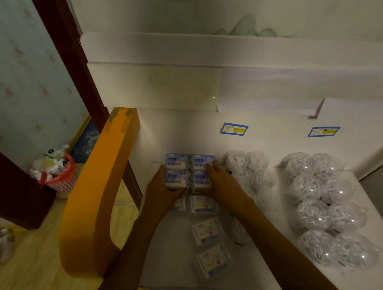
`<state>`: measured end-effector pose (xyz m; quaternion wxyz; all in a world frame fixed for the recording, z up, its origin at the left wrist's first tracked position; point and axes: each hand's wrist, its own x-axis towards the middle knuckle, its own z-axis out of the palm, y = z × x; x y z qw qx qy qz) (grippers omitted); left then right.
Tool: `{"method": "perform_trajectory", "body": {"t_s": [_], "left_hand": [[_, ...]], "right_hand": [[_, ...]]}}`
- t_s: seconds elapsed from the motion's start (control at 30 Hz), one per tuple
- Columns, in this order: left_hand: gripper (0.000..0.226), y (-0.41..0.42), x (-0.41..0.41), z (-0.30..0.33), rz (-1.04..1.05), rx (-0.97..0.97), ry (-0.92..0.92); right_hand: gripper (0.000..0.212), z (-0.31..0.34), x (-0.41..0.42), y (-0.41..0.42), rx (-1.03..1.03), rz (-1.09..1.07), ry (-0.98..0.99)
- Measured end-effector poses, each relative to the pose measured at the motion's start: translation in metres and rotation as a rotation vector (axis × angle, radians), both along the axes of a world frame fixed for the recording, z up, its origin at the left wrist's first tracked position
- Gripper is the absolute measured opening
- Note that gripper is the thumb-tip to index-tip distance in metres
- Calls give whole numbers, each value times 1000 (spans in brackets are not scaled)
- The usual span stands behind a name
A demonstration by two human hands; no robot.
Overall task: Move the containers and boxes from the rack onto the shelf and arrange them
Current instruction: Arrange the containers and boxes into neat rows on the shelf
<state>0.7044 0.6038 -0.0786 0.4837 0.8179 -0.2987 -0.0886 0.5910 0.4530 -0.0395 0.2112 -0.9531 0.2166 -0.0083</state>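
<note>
A block of four blue-and-white boxes [190,171], set two by two, is held between both hands above the white shelf surface [174,254]. The left hand [164,188] is curled around the block's left and near edge, with the thumb under the near side; the right hand [220,179] is pressed against the right side, fingers laid over the top of the far right box and thumb tucked at the near edge. On each box a cartoon animal is printed and the figures "1+1" can be read; the other writing is too small to be made out.

Nearer on the shelf, four clear-packed boxes [207,231] with white and blue labels are laid in a loose column, the farthest ones partly hidden by the hands. To the right, clear round containers [247,164] filled with white pieces are grouped just beside the right hand, and a longer double row of the same containers [324,206] is ranged further right, running from far to near.

Two blue-bordered labels [234,129] with yellow patches are stuck to the white surface beyond; their text cannot be read. An orange curved frame [96,196] is seen at the left, and a red basket [58,176] stuffed with white wrappers stands on the floor beyond it.
</note>
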Motion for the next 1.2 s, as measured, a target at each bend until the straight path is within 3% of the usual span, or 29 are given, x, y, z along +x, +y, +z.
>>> {"method": "perform_trajectory", "body": {"t_s": [0.27,0.37,0.43,0.53,0.73,0.83,0.97,1.2], "left_hand": [[74,6,0,-5,-6,51,-6],[87,19,-8,-6,33,163,-56],[83,33,-31,3,22,177,-129],[67,56,-71,4,-87,125,-354],[52,61,-113,-7,-364,174,-494],[44,56,-110,-6,-389,182,-503],[39,61,-107,-6,-389,191,-460],[35,83,-107,0,-305,297,-486]], "right_hand": [[81,8,-5,5,-28,1,5],[71,18,-18,18,-132,35,-47],[59,20,-35,29,-176,115,-124],[43,13,-67,48,-175,219,-163],[28,9,-127,75,-194,140,-316],[34,2,-148,92,-185,191,-367],[48,-26,-166,102,-168,295,-265],[43,-49,-180,98,-240,264,-262]]}}
